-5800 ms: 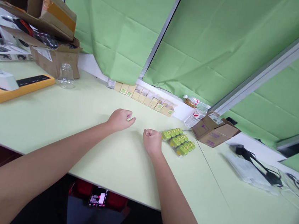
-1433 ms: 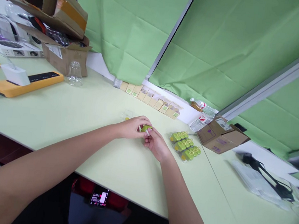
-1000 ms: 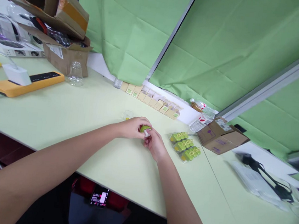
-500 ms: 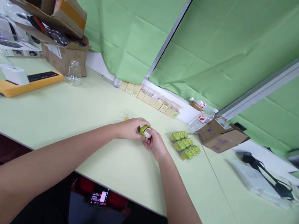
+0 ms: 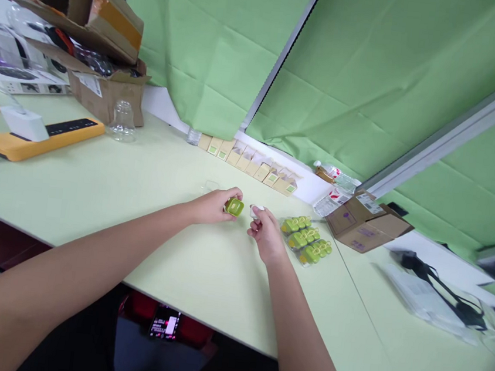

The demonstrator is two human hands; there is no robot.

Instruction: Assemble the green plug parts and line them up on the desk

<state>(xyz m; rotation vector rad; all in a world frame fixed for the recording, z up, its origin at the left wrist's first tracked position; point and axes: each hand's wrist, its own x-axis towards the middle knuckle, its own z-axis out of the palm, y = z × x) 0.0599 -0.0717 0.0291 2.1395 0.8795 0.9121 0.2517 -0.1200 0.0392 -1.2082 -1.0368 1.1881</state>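
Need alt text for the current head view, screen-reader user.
A left hand holds a green case; slightly apart, the right hand holds a small white piece, over a pale table. Green items lie right of the hands; small tan boxes line the back.

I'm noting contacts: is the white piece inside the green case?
No, the right hand holds the white piece apart from the green case in the left hand.

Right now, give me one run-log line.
left hand: holding green case | right hand: holding white piece | held items: apart
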